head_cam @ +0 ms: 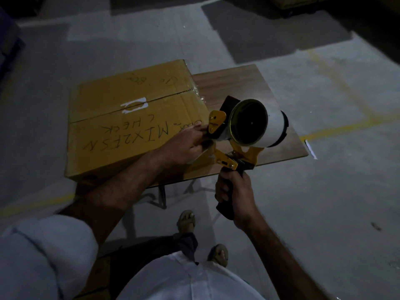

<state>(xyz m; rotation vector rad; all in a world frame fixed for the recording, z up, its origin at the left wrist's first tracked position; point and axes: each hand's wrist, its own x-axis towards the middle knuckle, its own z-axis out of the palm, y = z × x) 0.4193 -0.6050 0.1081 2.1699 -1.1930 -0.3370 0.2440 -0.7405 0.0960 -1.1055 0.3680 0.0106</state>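
A closed cardboard box (121, 118) with black handwriting lies on a small wooden table (238, 87), overhanging its left side. My right hand (236, 193) grips the black handle of a yellow tape dispenser (238, 156), held above the table's near edge. A big tape roll (257, 124) sits on it, its dark core facing me. My left hand (188, 141) reaches to the dispenser's front end beside the box's right edge, fingers pinching there; whether they pinch the tape end or the yellow flap is unclear.
The table stands on thin metal legs (162, 195) on a grey concrete floor with yellow painted lines (346, 126). My sandalled feet (186, 221) are just in front of it. Dark stacked goods (303, 5) line the far edge. A white scrap (311, 150) lies right of the table.
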